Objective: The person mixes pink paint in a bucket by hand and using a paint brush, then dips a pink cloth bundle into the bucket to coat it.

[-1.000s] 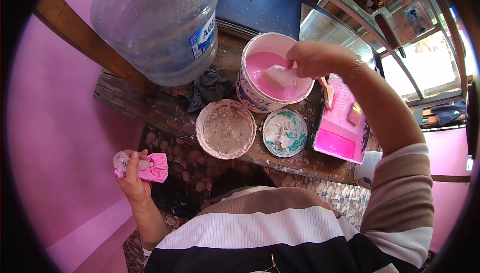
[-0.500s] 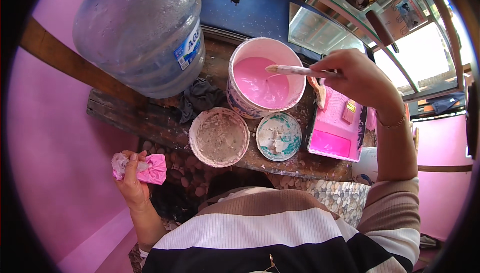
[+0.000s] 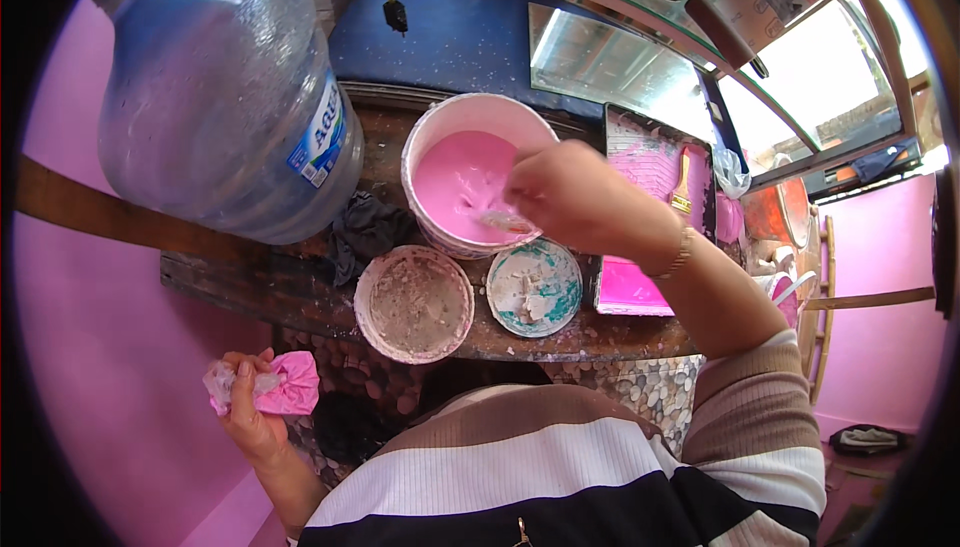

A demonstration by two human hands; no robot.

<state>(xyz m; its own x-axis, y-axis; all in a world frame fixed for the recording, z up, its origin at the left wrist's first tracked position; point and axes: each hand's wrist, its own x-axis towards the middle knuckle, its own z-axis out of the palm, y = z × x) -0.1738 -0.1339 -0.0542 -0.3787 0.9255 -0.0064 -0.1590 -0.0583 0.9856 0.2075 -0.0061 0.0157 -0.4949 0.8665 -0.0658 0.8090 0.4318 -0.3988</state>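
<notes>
On the dark, paint-spattered wooden counter (image 3: 245,290) stand 1 round white plastic bucket (image 3: 482,115) of pink paint (image 3: 452,172), 1 shallow round tub (image 3: 420,355) with grey-brown residue, 1 round white dish (image 3: 568,292) smeared with teal, and 1 black rectangular paint tray (image 3: 640,162) bearing 1 wooden-handled brush (image 3: 683,185). The right hand (image 3: 575,192) curls over the bucket's near-right rim, pinching 1 blurred, pale flat tool (image 3: 503,221); its visible end points left, long axis roughly crosswise. The left hand (image 3: 248,409), well apart, grips 1 small knotted pink plastic bag (image 3: 292,384), pink end pointing right.
</notes>
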